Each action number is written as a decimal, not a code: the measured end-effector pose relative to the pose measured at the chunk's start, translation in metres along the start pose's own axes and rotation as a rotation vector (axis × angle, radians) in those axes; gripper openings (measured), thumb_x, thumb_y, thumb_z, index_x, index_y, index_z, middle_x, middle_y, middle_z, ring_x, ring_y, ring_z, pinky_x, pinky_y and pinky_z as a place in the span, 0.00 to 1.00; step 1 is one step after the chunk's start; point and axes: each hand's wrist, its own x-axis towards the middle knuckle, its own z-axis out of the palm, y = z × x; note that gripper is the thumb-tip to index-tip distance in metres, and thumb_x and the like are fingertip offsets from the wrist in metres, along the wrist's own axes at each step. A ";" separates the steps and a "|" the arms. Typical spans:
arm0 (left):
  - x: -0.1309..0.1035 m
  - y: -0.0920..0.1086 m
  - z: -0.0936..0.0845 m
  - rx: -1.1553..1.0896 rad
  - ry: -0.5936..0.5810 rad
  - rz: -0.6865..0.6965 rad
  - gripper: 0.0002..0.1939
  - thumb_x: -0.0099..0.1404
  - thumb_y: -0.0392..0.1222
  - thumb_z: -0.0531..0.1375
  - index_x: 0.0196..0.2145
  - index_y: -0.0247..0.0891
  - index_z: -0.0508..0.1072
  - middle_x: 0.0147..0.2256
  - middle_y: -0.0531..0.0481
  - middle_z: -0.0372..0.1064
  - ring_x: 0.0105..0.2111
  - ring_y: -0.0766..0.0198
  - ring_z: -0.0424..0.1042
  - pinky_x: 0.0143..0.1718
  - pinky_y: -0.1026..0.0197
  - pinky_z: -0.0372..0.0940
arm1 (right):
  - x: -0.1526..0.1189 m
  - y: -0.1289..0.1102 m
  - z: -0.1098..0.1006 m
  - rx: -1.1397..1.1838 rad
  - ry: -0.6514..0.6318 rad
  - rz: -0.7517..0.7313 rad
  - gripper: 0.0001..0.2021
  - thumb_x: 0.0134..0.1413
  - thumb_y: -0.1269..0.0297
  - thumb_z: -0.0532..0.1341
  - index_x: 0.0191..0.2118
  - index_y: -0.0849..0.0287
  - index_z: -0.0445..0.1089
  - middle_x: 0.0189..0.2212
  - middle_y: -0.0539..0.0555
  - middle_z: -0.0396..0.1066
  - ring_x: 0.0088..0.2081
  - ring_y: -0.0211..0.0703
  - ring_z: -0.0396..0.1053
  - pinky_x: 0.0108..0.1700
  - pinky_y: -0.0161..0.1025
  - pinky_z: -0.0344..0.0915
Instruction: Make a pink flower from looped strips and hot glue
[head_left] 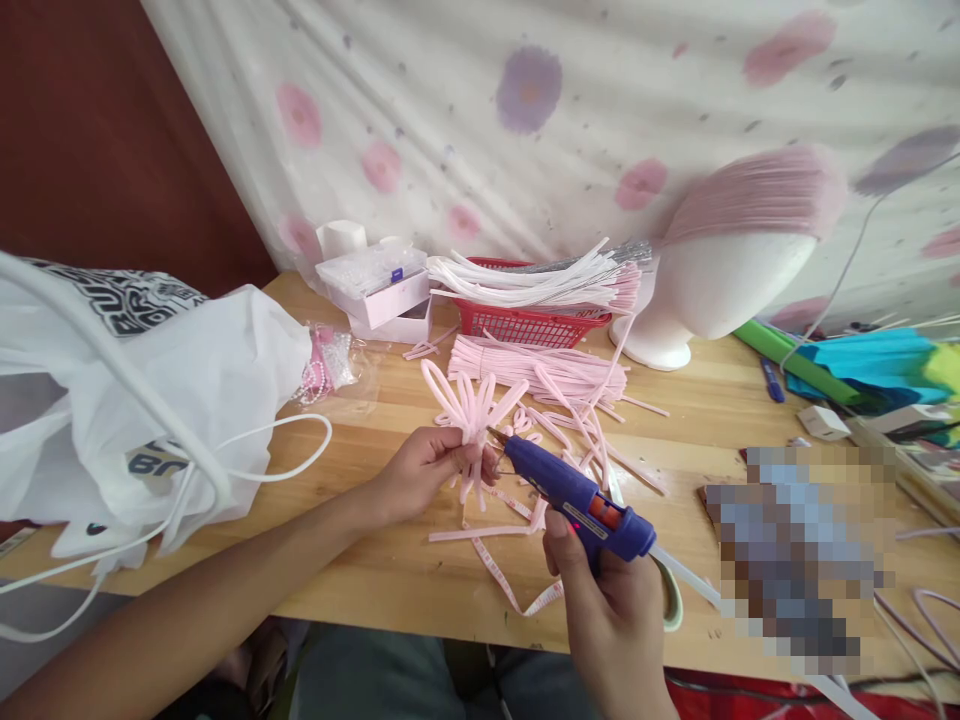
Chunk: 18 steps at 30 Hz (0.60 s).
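My left hand (454, 455) pinches the gathered base of a pink pipe-cleaner flower (471, 405), whose loops fan upward above my fingers. A blue hot glue gun (574, 495) is gripped by my right hand (607, 605), its nozzle pointing left and close against the flower's base; whether it touches I cannot tell. From the gun's back end a white glue stick (686, 575) sticks out. Under my hands lie a tape measure (499, 575) and a single pink pipe cleaner (480, 535). My right fingers are partly hidden behind the gun.
Behind the flower lie a bundle of pink pipe cleaners (540, 368) and a red basket (517, 325) with more of them. A white foam head (720, 280) stands at the back right. White bags (225, 350) and a cable (112, 370) crowd the left; a blurred patch (787, 550) covers the right.
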 end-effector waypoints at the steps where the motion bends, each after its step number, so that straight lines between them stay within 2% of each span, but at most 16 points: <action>1: 0.000 0.000 0.000 0.001 -0.005 -0.002 0.26 0.65 0.62 0.61 0.33 0.32 0.80 0.31 0.43 0.79 0.33 0.59 0.75 0.38 0.60 0.66 | 0.000 0.000 0.000 0.002 -0.004 0.005 0.22 0.61 0.48 0.60 0.20 0.54 0.64 0.13 0.47 0.60 0.17 0.38 0.56 0.23 0.36 0.61; 9: -0.001 0.009 0.001 0.031 -0.014 0.003 0.28 0.64 0.64 0.61 0.31 0.32 0.80 0.29 0.43 0.79 0.30 0.62 0.72 0.34 0.62 0.63 | -0.001 0.002 -0.001 0.037 0.003 0.066 0.19 0.59 0.48 0.63 0.25 0.57 0.71 0.16 0.49 0.65 0.20 0.40 0.63 0.28 0.38 0.66; 18: 0.000 0.008 0.002 0.031 -0.001 -0.005 0.27 0.64 0.63 0.61 0.30 0.32 0.80 0.30 0.43 0.79 0.30 0.62 0.72 0.34 0.62 0.63 | -0.003 0.005 -0.002 0.089 -0.008 0.092 0.18 0.58 0.49 0.63 0.25 0.57 0.72 0.17 0.49 0.65 0.20 0.40 0.63 0.30 0.39 0.68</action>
